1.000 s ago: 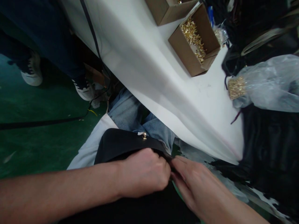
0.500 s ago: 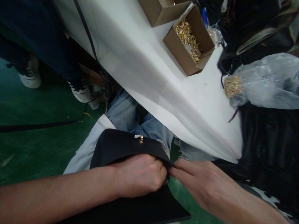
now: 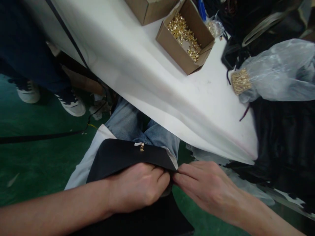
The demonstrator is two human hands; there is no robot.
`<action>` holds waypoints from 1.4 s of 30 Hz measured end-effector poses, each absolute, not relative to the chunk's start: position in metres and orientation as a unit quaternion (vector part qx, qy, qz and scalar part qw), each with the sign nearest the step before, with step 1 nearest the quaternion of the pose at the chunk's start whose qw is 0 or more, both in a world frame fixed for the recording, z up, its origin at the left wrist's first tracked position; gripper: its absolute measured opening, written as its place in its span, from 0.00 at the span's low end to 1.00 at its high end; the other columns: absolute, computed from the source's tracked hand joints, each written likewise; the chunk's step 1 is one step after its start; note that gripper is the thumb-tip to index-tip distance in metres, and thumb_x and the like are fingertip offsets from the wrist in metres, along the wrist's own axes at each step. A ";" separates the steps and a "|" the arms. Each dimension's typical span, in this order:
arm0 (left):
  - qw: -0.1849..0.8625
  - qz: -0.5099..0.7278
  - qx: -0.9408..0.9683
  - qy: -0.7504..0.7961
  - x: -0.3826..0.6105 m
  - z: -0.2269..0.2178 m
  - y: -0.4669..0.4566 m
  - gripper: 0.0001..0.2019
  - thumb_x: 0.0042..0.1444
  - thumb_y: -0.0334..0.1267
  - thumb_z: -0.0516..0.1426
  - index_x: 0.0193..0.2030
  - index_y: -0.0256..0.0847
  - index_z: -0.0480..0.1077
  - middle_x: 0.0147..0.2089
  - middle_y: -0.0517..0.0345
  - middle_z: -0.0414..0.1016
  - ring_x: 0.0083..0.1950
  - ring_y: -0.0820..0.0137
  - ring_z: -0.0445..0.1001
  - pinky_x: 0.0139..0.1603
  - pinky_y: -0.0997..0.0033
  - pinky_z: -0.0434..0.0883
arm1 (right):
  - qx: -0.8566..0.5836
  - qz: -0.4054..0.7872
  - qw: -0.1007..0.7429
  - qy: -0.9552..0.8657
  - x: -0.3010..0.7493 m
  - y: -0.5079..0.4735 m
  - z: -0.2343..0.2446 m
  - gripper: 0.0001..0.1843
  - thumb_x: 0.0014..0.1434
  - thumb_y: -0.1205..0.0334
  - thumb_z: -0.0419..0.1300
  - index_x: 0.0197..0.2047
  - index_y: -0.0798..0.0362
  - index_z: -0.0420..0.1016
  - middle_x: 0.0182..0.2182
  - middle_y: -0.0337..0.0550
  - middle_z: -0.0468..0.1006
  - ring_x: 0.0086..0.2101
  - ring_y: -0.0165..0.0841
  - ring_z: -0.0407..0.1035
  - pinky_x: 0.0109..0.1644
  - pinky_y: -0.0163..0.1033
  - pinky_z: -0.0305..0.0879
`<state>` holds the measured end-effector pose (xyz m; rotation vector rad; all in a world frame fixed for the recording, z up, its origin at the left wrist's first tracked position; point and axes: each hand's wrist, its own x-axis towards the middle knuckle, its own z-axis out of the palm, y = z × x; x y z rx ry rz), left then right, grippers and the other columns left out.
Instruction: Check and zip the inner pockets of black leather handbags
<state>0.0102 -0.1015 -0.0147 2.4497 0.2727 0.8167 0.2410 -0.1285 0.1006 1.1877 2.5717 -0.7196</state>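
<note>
A black leather-look bag [image 3: 115, 154] with a small gold clasp [image 3: 142, 147] and a white tag rests on my lap over a white cloth. My left hand [image 3: 140, 186] is curled at the bag's opening, gripping its edge, with the fingertips tucked out of sight beneath it. At the bag's right corner, my right hand [image 3: 199, 180] pinches the edge between thumb and fingers. The two hands are close together. Below them spreads a black panel [image 3: 157, 218], partly covered by my left arm.
On the white-covered table [image 3: 152, 88] stands a cardboard box [image 3: 177, 52] of small gold metal pieces, beside another box [image 3: 152, 11]. A clear plastic bag [image 3: 280, 72] and dark material [image 3: 283, 141] lie to the right. Another person's shoes [image 3: 72, 105] are at left.
My view has shifted, so the table and boxes sit further up and left. My right hand has closed more tightly at the bag's corner; my left hand keeps its place on the bag.
</note>
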 end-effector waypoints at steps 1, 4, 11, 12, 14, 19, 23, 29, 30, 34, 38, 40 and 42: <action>0.272 0.300 0.908 0.102 0.010 -0.015 -0.102 0.13 0.75 0.24 0.51 0.40 0.37 0.71 0.36 0.54 0.77 0.34 0.64 0.73 0.37 0.62 0.73 | 0.405 -0.253 0.114 0.871 0.241 -0.128 0.101 0.14 0.77 0.71 0.52 0.39 0.50 0.72 0.34 0.37 0.74 0.29 0.33 0.61 0.34 0.46 0.52; 0.269 0.290 0.914 0.093 0.010 -0.017 -0.104 0.13 0.75 0.25 0.52 0.37 0.38 0.71 0.35 0.55 0.75 0.33 0.64 0.72 0.35 0.61 0.70 | 0.384 -0.287 0.148 0.865 0.241 -0.124 0.105 0.12 0.76 0.72 0.53 0.42 0.51 0.73 0.37 0.38 0.76 0.33 0.34 0.64 0.36 0.46 0.55; 0.236 0.289 0.925 0.064 0.006 -0.016 -0.106 0.17 0.74 0.24 0.47 0.37 0.37 0.72 0.32 0.53 0.74 0.31 0.62 0.70 0.36 0.60 0.71 | 0.361 -0.306 0.229 0.851 0.235 -0.118 0.115 0.09 0.75 0.72 0.57 0.43 0.51 0.74 0.38 0.39 0.76 0.32 0.36 0.65 0.32 0.47 0.50; 0.237 0.289 0.925 0.068 0.006 -0.016 -0.105 0.17 0.74 0.24 0.46 0.37 0.37 0.72 0.32 0.53 0.74 0.31 0.61 0.70 0.36 0.59 0.72 | 0.362 -0.302 0.230 0.852 0.235 -0.119 0.114 0.09 0.74 0.72 0.57 0.44 0.51 0.75 0.37 0.39 0.77 0.31 0.36 0.65 0.32 0.47 0.48; 0.237 0.290 0.924 0.071 0.006 -0.016 -0.106 0.18 0.74 0.24 0.46 0.36 0.37 0.72 0.32 0.53 0.73 0.31 0.61 0.70 0.36 0.59 0.72 | 0.367 -0.295 0.233 0.851 0.235 -0.123 0.112 0.09 0.73 0.74 0.57 0.43 0.52 0.74 0.36 0.39 0.77 0.28 0.35 0.64 0.30 0.47 0.45; 0.221 0.287 0.929 0.079 0.005 -0.016 -0.112 0.19 0.74 0.25 0.46 0.36 0.36 0.73 0.32 0.52 0.74 0.30 0.61 0.70 0.36 0.59 0.72 | 0.386 -0.287 0.239 0.844 0.233 -0.127 0.114 0.13 0.61 0.78 0.60 0.43 0.51 0.75 0.31 0.38 0.78 0.23 0.33 0.60 0.27 0.45 0.39; 0.167 0.305 0.935 0.063 0.005 -0.014 -0.118 0.16 0.71 0.26 0.49 0.36 0.35 0.75 0.30 0.51 0.73 0.29 0.61 0.69 0.34 0.58 0.70 | 0.399 -0.270 0.254 0.838 0.219 -0.130 0.127 0.15 0.53 0.79 0.61 0.37 0.48 0.74 0.26 0.38 0.77 0.21 0.35 0.59 0.26 0.46 0.36; 0.116 0.323 0.938 0.055 0.012 -0.013 -0.124 0.15 0.70 0.29 0.50 0.34 0.35 0.76 0.28 0.49 0.72 0.28 0.60 0.68 0.32 0.56 0.69 | 0.432 -0.190 0.310 0.825 0.194 -0.144 0.119 0.11 0.49 0.75 0.65 0.35 0.50 0.77 0.22 0.42 0.75 0.19 0.37 0.61 0.25 0.48 0.37; 0.115 0.322 0.938 0.051 0.012 -0.014 -0.125 0.15 0.70 0.29 0.51 0.34 0.36 0.75 0.28 0.50 0.71 0.27 0.61 0.67 0.31 0.56 0.68 | 0.445 -0.191 0.313 0.817 0.192 -0.144 0.116 0.10 0.52 0.74 0.65 0.35 0.50 0.77 0.21 0.42 0.75 0.19 0.38 0.62 0.25 0.48 0.37; 0.117 0.328 0.935 0.065 0.013 -0.016 -0.128 0.14 0.70 0.28 0.51 0.34 0.37 0.74 0.28 0.52 0.71 0.27 0.61 0.67 0.32 0.58 0.69 | 0.520 -0.243 0.298 0.762 0.188 -0.138 0.115 0.10 0.66 0.69 0.58 0.35 0.49 0.77 0.23 0.43 0.79 0.21 0.39 0.68 0.27 0.46 0.40; 0.127 0.326 0.932 0.095 0.011 -0.020 -0.128 0.15 0.72 0.25 0.49 0.35 0.36 0.73 0.30 0.53 0.71 0.29 0.63 0.68 0.32 0.59 0.69 | 0.586 -0.300 0.260 0.706 0.189 -0.132 0.117 0.12 0.68 0.68 0.56 0.33 0.49 0.77 0.26 0.43 0.82 0.25 0.38 0.75 0.31 0.43 0.46; 0.121 0.319 0.934 0.105 0.012 -0.021 -0.128 0.16 0.73 0.25 0.49 0.36 0.35 0.73 0.31 0.52 0.71 0.30 0.62 0.68 0.32 0.59 0.69 | 0.601 -0.302 0.261 0.692 0.189 -0.131 0.117 0.11 0.67 0.68 0.56 0.35 0.49 0.78 0.27 0.44 0.83 0.27 0.38 0.76 0.32 0.43 0.47; 0.117 0.319 0.935 0.105 0.012 -0.021 -0.128 0.17 0.73 0.24 0.47 0.36 0.35 0.73 0.31 0.51 0.71 0.31 0.62 0.68 0.31 0.59 0.69 | 0.609 -0.291 0.275 0.684 0.186 -0.129 0.117 0.12 0.68 0.66 0.56 0.35 0.49 0.79 0.27 0.44 0.83 0.27 0.40 0.76 0.32 0.43 0.46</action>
